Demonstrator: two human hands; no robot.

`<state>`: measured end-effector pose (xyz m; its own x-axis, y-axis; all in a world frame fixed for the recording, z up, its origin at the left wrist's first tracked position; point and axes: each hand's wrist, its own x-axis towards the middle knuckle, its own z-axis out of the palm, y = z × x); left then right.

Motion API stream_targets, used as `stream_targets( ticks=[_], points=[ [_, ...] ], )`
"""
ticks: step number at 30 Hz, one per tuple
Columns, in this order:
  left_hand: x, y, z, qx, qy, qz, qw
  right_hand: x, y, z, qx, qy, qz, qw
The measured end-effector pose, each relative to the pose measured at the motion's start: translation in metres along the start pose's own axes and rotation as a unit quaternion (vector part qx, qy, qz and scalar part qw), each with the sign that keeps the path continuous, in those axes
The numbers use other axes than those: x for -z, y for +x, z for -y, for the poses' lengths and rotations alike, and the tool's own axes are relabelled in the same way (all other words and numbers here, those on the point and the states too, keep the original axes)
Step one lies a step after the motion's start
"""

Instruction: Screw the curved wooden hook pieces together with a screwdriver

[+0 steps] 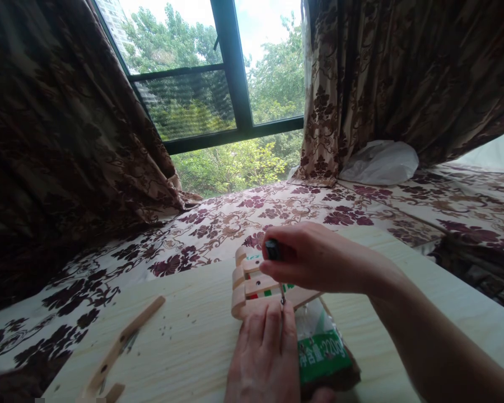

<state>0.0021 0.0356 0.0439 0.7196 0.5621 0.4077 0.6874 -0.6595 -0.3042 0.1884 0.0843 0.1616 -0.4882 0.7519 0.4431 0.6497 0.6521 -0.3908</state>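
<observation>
My right hand (306, 254) is closed around the dark handle of a screwdriver (272, 249). The shaft points down to a screw (283, 301) in a slatted wooden piece (252, 307), just ahead of my left fingertips. Pale, rounded-end slats make up this piece, with dark holes or screw heads in them. My left hand (264, 352) lies on its near slat, fingers stretched out flat, thumb apart at the bottom edge. Under the piece is a green and white printed package (325, 358), partly covered by slats and hand.
A pale wooden board (185, 336) bears the work. On its left lie a wooden strip (130, 338) with holes, several screws (129, 342) and small dark bits. Around it spreads flowered cloth (218, 224). A white plastic bag (382, 162) sits by the curtain (327, 101), near the window (239, 67).
</observation>
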Motion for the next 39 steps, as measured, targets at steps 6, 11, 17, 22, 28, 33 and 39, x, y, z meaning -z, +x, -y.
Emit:
stream_targets(
  ticks=[6,11,17,22,28,33,39],
  points=[
    [0.0,0.002,-0.001,0.006,-0.008,0.006,1.0,0.001,0.001,-0.001,-0.013,0.044,0.028,0.999],
    [0.002,0.001,-0.001,0.008,-0.015,0.013,1.0,-0.006,0.006,-0.007,-0.05,0.016,-0.012,0.999],
    [-0.001,-0.001,-0.001,-0.004,0.003,-0.006,1.0,0.0,0.0,0.004,-0.003,0.02,0.017,1.0],
    [-0.009,-0.001,-0.004,0.033,-0.024,-0.003,0.999,-0.005,0.003,0.003,-0.012,0.032,0.003,0.999],
    [-0.01,-0.001,-0.004,0.081,-0.062,0.031,0.994,-0.021,0.005,-0.013,-0.066,0.192,-0.08,0.976],
    [0.003,0.005,-0.008,0.128,-0.153,0.1,0.975,-0.017,-0.013,-0.016,-0.085,0.288,-0.168,0.939],
    [0.028,0.014,-0.031,0.233,-0.183,0.139,0.945,-0.023,-0.056,-0.03,-0.2,0.418,-0.339,0.819]
  ],
)
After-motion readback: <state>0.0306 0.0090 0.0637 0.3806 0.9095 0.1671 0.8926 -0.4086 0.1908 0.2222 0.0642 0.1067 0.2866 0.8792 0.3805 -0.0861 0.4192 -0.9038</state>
